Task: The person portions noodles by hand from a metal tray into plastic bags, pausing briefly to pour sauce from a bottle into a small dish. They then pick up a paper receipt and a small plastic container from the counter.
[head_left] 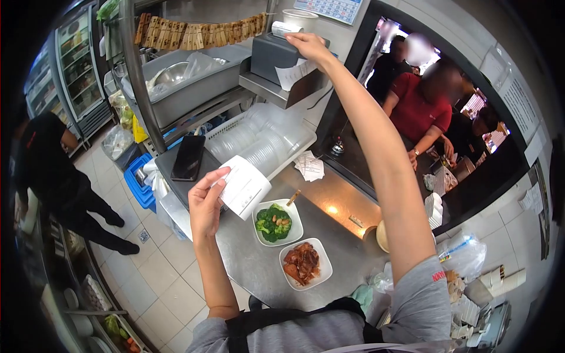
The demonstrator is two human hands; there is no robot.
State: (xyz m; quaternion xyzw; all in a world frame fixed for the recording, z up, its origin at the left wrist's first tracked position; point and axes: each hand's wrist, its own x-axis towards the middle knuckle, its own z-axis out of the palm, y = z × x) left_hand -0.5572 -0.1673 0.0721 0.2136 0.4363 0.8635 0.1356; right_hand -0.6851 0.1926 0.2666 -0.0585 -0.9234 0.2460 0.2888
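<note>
My left hand (206, 206) is closed, thumb and fingers pinching a white printed receipt (245, 187) above the steel counter. My right hand (309, 47) reaches far forward to the top of a dark receipt printer (276, 57). Its fingertips come together at a curled white paper slip (287, 27) there; the exact grip is partly hidden. Another printed slip (294, 74) hangs at the printer's front. Below the receipt stand a white bowl of broccoli (274, 223) with a small wooden clothespin (293, 197) on its rim and a white bowl of browned meat pieces (306, 263).
Clear plastic lids (259, 144) fill a white basket behind the counter (253, 270). A black phone (188, 157) lies at left, several paper slips (309, 166) at centre. Clothespins (200, 34) hang above. People stand beyond the hatch; a person in black (53, 170) is at left.
</note>
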